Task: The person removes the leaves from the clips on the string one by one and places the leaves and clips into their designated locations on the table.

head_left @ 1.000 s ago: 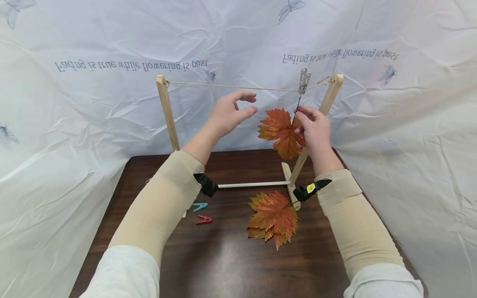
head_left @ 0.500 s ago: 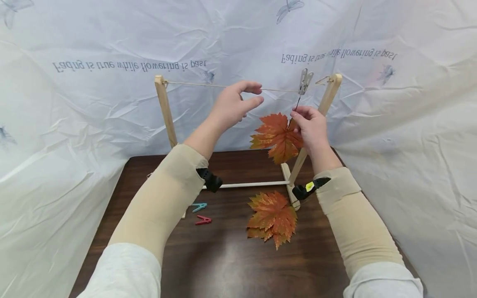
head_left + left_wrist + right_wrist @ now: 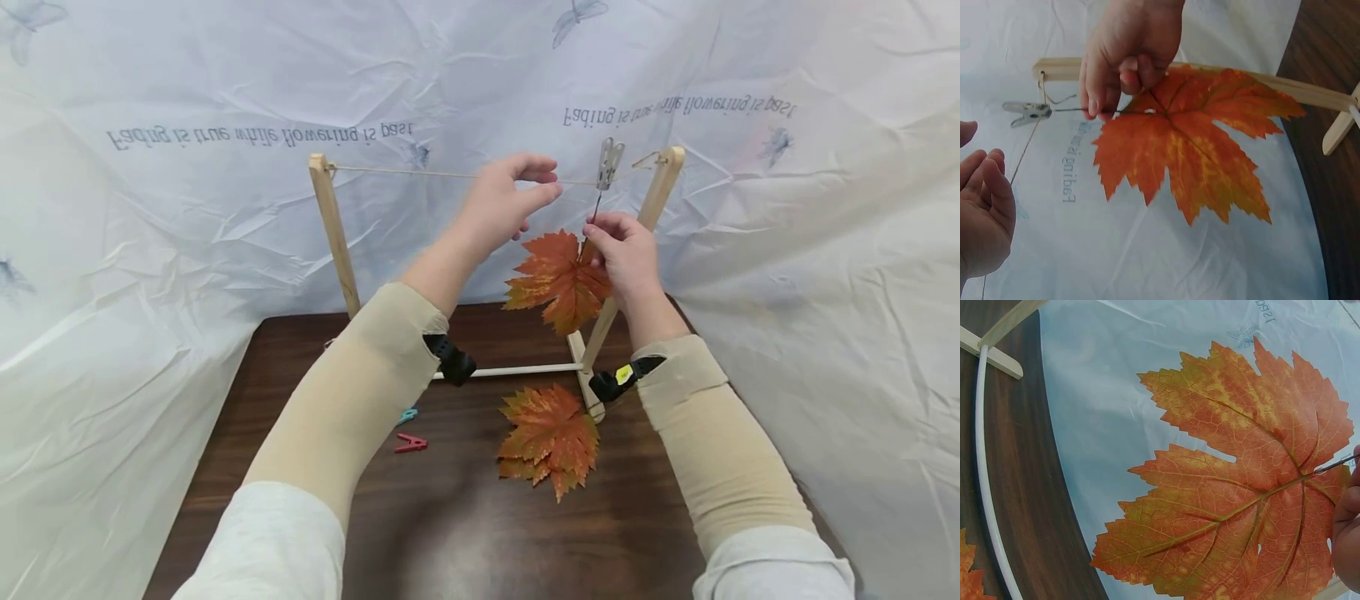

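An orange artificial maple leaf [image 3: 561, 279] hangs by its dark stem below a grey clothespin [image 3: 609, 164] that sits on the string [image 3: 420, 172]. My right hand [image 3: 628, 254] pinches the stem between thumb and fingertips, just under the clothespin. In the left wrist view, the clothespin [image 3: 1027, 113] meets the stem's end at the string, and the leaf [image 3: 1191, 144] spreads below the right hand. My left hand [image 3: 501, 204] is raised beside the string, left of the clothespin, thumb and fingers apart and holding nothing. The right wrist view shows the leaf [image 3: 1241, 487] close up.
Two wooden posts [image 3: 334, 233] bear the string, and a white rod [image 3: 525, 369] joins their feet. More maple leaves [image 3: 551, 437] lie stacked on the dark table [image 3: 480, 533]. A red clothespin [image 3: 410, 443] and a teal clothespin [image 3: 407, 416], partly behind the left arm, lie left of them.
My left hand has moved right and slightly up towards the clothespin. My right hand and the leaf have shifted slightly left and down, with the stem still pinched.
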Demonstrator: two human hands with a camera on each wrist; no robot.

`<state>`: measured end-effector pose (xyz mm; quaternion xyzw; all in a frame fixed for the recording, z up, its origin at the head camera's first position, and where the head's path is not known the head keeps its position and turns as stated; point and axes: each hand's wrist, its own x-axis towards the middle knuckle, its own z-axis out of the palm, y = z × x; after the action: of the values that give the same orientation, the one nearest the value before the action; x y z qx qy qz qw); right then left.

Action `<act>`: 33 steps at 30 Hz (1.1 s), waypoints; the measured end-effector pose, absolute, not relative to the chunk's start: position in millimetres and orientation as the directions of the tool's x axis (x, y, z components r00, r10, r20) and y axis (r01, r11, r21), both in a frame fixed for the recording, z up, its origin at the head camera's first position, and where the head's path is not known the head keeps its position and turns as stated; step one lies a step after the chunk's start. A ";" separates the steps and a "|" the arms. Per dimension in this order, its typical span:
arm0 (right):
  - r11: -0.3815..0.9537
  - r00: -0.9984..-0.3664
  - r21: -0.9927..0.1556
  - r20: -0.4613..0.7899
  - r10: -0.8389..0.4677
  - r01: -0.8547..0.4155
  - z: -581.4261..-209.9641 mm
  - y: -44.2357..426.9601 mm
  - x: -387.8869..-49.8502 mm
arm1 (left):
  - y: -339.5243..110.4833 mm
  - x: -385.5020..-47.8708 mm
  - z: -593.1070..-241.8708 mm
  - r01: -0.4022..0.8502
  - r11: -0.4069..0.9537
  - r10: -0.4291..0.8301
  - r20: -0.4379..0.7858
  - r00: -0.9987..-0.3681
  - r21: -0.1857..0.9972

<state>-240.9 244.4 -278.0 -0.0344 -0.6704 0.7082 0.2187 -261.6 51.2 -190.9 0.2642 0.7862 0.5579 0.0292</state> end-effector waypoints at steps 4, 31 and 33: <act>0.004 -0.905 -0.965 0.248 0.345 -0.263 -278.4 244.4 -241.5 | 64.9 -262.8 -184.6 0.343 0.200 0.436 0.230 -0.870 0.918; 0.008 -0.910 -0.965 0.251 0.331 -0.263 -281.5 251.0 -240.3 | 116.8 -270.6 -171.9 0.163 0.207 0.428 0.061 -0.902 0.965; 0.016 -0.909 -0.966 0.250 0.332 -0.260 -281.2 251.8 -240.4 | 119.4 -270.6 -170.9 0.158 0.201 0.426 0.059 -0.903 0.967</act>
<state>-240.4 251.8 -281.2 -0.0266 -0.6809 0.7008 0.2111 -270.6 119.4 -170.9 0.1901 0.7669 0.6028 0.1111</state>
